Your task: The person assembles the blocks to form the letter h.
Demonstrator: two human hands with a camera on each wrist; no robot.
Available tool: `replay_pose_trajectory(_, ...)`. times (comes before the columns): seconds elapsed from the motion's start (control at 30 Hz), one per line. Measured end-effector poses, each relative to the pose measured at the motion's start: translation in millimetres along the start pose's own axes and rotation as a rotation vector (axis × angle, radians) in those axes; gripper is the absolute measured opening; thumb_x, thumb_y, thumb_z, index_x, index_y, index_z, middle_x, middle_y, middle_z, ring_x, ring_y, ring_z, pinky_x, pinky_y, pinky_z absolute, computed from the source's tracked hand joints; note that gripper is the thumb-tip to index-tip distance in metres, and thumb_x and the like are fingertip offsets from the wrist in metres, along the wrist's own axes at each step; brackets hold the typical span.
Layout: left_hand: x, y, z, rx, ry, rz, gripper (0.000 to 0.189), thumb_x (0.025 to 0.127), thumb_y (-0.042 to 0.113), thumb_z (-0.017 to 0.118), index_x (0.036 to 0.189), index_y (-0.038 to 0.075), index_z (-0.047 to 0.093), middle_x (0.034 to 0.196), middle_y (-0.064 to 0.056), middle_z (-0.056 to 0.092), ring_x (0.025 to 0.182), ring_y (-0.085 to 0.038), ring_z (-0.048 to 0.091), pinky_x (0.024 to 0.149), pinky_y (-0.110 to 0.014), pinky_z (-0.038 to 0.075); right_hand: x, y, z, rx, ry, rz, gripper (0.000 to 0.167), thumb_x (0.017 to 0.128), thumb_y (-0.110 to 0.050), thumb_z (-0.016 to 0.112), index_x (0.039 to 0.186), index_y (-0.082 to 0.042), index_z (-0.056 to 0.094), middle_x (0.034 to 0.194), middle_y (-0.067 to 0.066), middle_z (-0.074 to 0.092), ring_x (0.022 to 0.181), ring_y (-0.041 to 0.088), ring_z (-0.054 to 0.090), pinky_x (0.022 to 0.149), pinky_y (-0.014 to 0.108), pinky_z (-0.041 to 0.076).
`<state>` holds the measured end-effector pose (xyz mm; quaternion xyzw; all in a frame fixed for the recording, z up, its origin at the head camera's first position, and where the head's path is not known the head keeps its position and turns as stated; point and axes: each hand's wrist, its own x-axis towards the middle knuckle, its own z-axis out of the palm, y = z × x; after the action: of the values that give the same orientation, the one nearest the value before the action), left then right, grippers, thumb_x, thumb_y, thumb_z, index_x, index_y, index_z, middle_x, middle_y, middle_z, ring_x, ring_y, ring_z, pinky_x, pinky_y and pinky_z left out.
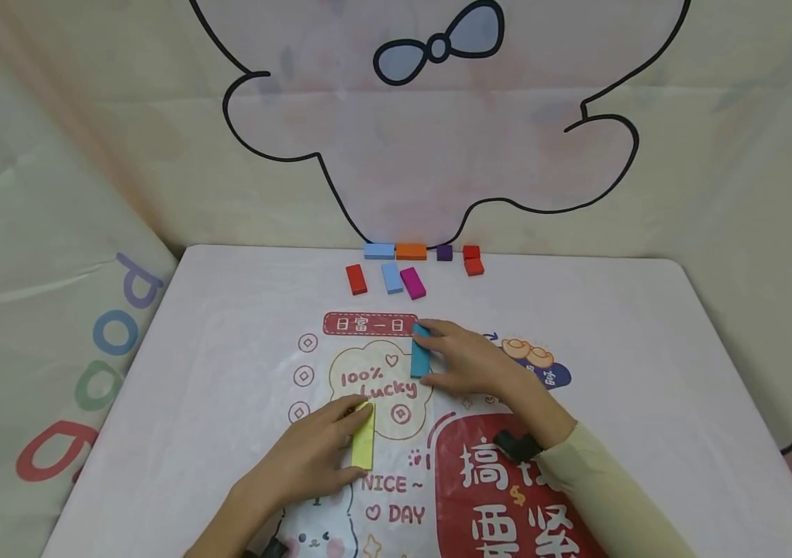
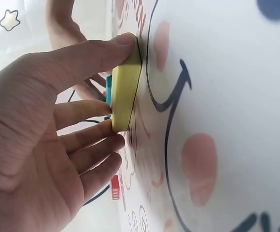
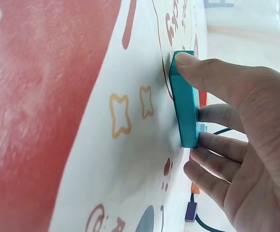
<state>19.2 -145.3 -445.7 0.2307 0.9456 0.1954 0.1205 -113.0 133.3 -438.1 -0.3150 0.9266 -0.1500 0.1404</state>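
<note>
In the head view my left hand [image 1: 315, 449] grips a yellow rectangular block [image 1: 363, 438] by its two ends, just above the "NICE DAY" print. The left wrist view shows the thumb on one end of that yellow block [image 2: 124, 94] and fingertips at the other. Farther up and to the right, my right hand [image 1: 473, 358] holds a teal block [image 1: 420, 353] at the right edge of the "100% Lucky" print. Thumb and fingers span the length of the teal block [image 3: 185, 108] in the right wrist view. Both blocks lie on or very near the tabletop; any gap cannot be told.
Along the table's back edge are light blue [image 1: 379, 251], orange [image 1: 411, 251] and purple [image 1: 444, 253] blocks, with two small red blocks [image 1: 473, 266] at right. In front lie red [image 1: 356, 279], light blue [image 1: 392, 277] and magenta [image 1: 413, 283] blocks. Printed curtains stand behind the white table [image 1: 249, 287].
</note>
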Motion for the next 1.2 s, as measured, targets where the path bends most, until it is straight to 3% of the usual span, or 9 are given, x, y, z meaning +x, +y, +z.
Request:
replay_pose_trajectory(0.83,6.6,-2.6,-3.3,-0.017,-0.003,0.002,0.086,0.082,0.045,0.091,0.154,0.014,0.057,0.163,-0.004,0.052,0.15,-0.028,0.052,0.123,-0.047,0.047,9.4,1.1,2.2,0.013,0.041,-0.014,0.079,0.086,-0.049,0.085,0.153,-0.015,0.058,0.162,0.012,0.052,0.151,0.033,0.049,0.118,0.052,0.051)
replay_pose_trajectory(1.2,5.3,-0.7,-0.3,0.043,0.025,0.052,0.081,0.085,0.044,0.088,0.153,0.011,0.058,0.162,-0.002,0.054,0.15,-0.025,0.051,0.125,-0.044,0.045,12.6,0.7,1.5,0.053,0.098,-0.067,0.074,0.085,-0.049,0.086,0.148,-0.018,0.064,0.157,0.011,0.057,0.146,0.032,0.053,0.115,0.052,0.055)
